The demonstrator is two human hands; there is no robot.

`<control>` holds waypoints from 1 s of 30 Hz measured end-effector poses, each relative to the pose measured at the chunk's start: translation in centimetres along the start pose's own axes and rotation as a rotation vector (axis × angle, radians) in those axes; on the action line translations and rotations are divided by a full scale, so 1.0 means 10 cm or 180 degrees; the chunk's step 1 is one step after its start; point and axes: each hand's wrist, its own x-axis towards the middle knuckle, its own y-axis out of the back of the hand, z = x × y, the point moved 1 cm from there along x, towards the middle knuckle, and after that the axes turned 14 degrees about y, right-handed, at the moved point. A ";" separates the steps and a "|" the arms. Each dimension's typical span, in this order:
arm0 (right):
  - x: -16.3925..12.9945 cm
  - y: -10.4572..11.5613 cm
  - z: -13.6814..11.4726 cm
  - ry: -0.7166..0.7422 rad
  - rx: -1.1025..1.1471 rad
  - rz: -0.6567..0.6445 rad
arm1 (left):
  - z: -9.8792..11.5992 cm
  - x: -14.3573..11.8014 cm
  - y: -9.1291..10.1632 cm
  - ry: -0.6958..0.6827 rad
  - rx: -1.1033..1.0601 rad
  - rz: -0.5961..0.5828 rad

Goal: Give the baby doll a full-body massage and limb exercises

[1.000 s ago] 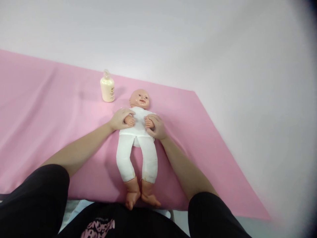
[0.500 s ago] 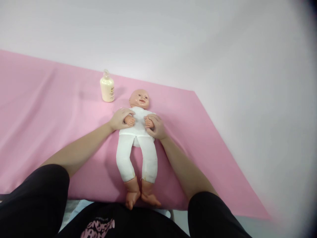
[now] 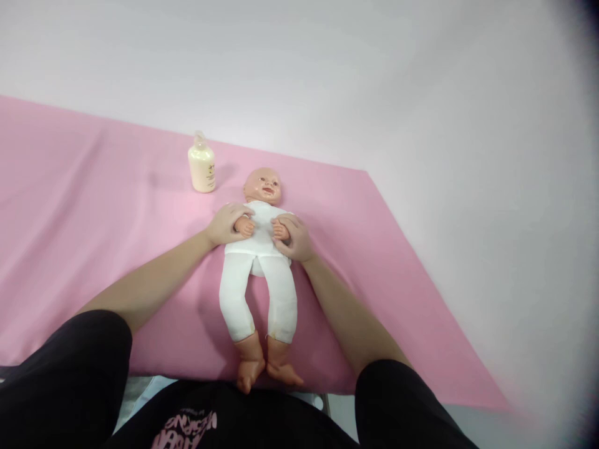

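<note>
A baby doll in a white cloth body lies on its back, its head away from me and its bare feet at the near edge. My left hand is closed around the doll's arm on the left, with the small plastic hand showing past my thumb. On the other side my right hand wraps the doll's other arm in the same way. Both doll hands rest over its chest. Part of each doll arm is hidden under my fingers.
A pink sheet covers the table under the doll. Behind and left of the doll's head stands a cream-coloured pump bottle, upright. A pale wall or floor surface lies beyond the sheet's far edge.
</note>
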 end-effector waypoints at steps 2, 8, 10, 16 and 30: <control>0.00 0.00 0.00 -0.0007 -0.0038 -0.0008 | 0.00 0.00 0.00 -0.0003 0.0003 0.0008; 0.01 -0.01 0.00 0.0052 -0.0119 0.0017 | -0.01 0.01 -0.02 -0.0111 0.0045 0.0080; 0.02 -0.01 0.00 0.0024 -0.0135 -0.0014 | -0.01 0.01 -0.02 -0.0053 0.0114 0.0057; 0.02 -0.01 0.00 0.0152 -0.0144 0.0109 | 0.00 0.02 -0.04 0.0054 0.0164 0.0038; -0.09 -0.02 0.16 -0.0920 0.0441 0.1151 | -0.25 0.04 -0.07 0.0774 -0.1285 0.1148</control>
